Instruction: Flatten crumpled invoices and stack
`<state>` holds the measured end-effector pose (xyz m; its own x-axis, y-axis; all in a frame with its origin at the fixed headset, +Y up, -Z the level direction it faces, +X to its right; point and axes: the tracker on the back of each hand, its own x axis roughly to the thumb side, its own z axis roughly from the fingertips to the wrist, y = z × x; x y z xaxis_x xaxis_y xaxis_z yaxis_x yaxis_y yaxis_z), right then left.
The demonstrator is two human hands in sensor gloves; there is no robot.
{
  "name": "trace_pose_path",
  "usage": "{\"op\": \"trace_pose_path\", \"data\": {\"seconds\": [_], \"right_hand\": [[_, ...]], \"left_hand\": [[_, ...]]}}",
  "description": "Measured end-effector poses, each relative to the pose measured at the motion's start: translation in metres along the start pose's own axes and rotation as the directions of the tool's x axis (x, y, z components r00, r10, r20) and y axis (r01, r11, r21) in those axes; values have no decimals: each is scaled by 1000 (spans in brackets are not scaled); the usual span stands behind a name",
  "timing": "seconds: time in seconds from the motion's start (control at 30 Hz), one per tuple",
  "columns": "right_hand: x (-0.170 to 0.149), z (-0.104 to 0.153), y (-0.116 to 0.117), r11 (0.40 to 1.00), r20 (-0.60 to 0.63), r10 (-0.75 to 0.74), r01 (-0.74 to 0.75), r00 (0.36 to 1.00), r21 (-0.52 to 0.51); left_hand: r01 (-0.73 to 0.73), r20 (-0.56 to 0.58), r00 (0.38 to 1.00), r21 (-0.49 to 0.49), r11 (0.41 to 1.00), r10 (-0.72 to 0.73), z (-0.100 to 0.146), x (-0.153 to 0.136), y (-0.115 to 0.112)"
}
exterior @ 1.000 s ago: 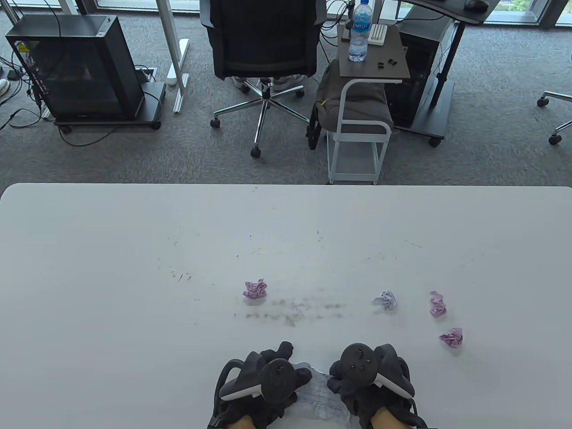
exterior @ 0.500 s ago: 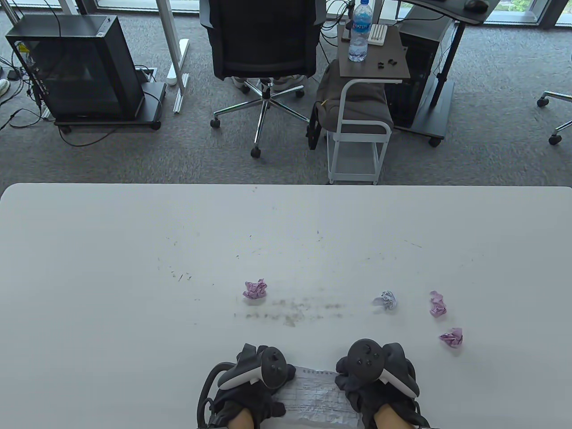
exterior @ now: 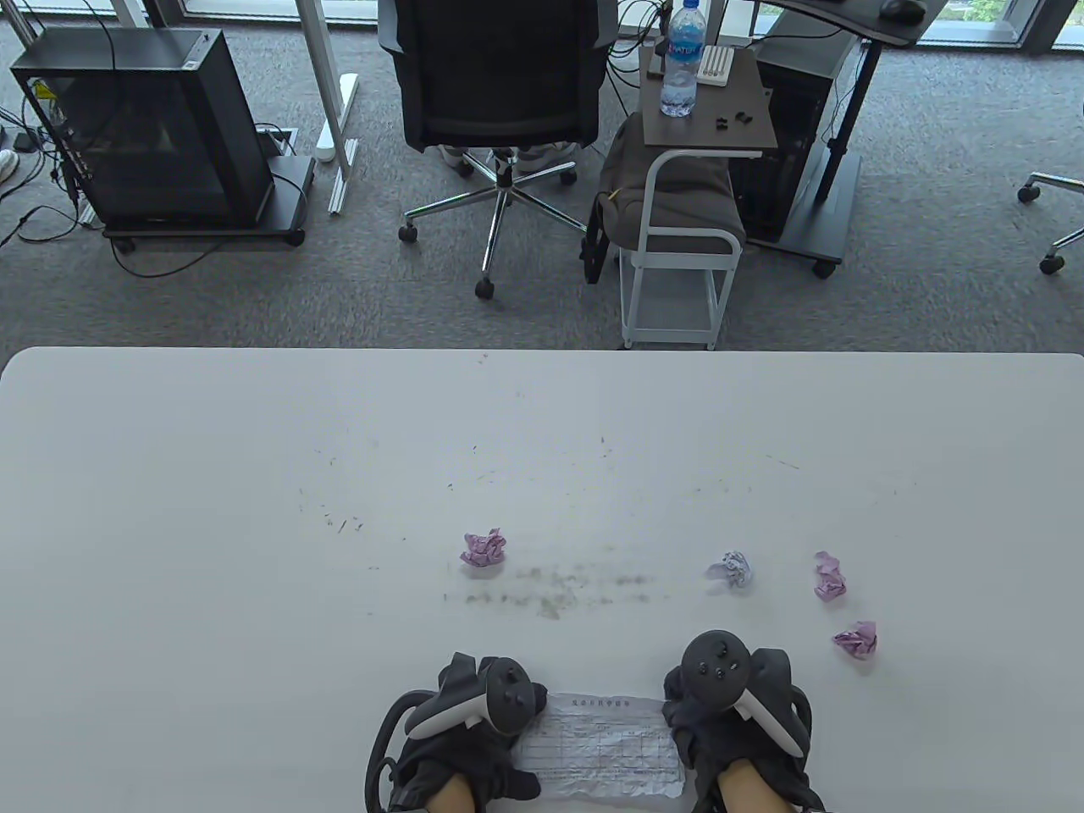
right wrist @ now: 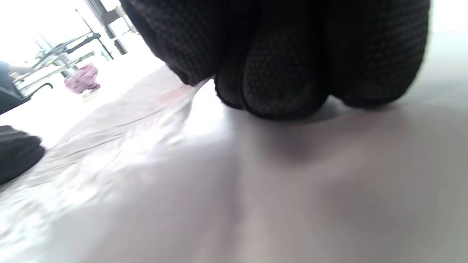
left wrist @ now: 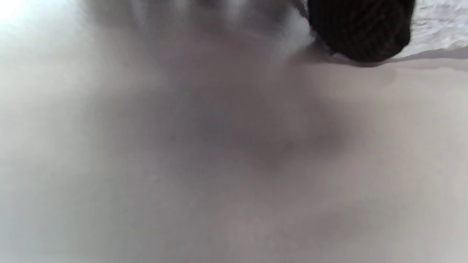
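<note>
A white printed invoice lies spread out, still wrinkled, at the table's near edge. My left hand presses on its left end and my right hand on its right end, fingers down on the surface. In the right wrist view my fingertips touch the table at the edge of the creased sheet. The left wrist view shows one dark fingertip beside the paper. Crumpled invoices lie farther out: a pink ball, a whitish ball and two pink ones.
The white table has dark smudges near its middle. Beyond its far edge stand an office chair, a small cart with a water bottle and a computer case.
Both hands have slid apart, left hand leftward and right hand rightward, and the invoice between them has gone from bunched to spread out wide. The crumpled balls have not moved.
</note>
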<state>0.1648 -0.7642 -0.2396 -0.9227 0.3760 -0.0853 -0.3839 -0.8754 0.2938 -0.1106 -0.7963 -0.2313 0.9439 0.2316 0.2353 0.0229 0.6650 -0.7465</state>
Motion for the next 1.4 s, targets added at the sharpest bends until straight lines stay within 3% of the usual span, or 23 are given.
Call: {"op": "trace_pose_path", "data": {"seconds": [0.13,0.2,0.3,0.33,0.47,0.53,0.63,0.7,0.8,0.97,1.27,1.4], "right_hand": [[-8,6,-13,996,-92,-41,34,995,-77],[-5,8,-15,994,-74,-86,81,993,-73],[13,12,-15,992,117,-90,99,989,-74],[22,13,-13,994,231,-78,94,970,-60],[60,23,3,998,508,-51,60,860,-2],[80,31,14,999,624,8,-38,781,34],[103,44,33,980,728,102,-196,678,45],[108,46,44,957,758,105,-273,644,99],[106,43,56,919,760,70,-337,646,202],[100,37,59,874,682,-5,-328,731,358],[100,32,55,866,624,101,-377,775,328],[93,26,49,851,547,94,-353,832,390]], "left_hand": [[-4,5,1000,1,1000,4,0,0,0],[-23,17,1000,5,1000,23,0,0,-1],[-32,21,999,5,999,32,-1,0,-1],[-29,18,999,3,1000,29,-1,0,-1],[-30,18,999,2,1000,30,-1,0,-1],[-31,19,999,1,1000,31,0,0,-1],[-34,21,999,1,999,34,0,0,-1],[-36,21,999,0,999,36,0,0,-1],[-38,20,999,-1,999,38,0,0,-1],[-43,12,999,-10,999,43,0,1,-1],[-43,8,999,-11,999,43,0,1,-1],[-44,8,999,-13,999,44,0,1,0]]}}
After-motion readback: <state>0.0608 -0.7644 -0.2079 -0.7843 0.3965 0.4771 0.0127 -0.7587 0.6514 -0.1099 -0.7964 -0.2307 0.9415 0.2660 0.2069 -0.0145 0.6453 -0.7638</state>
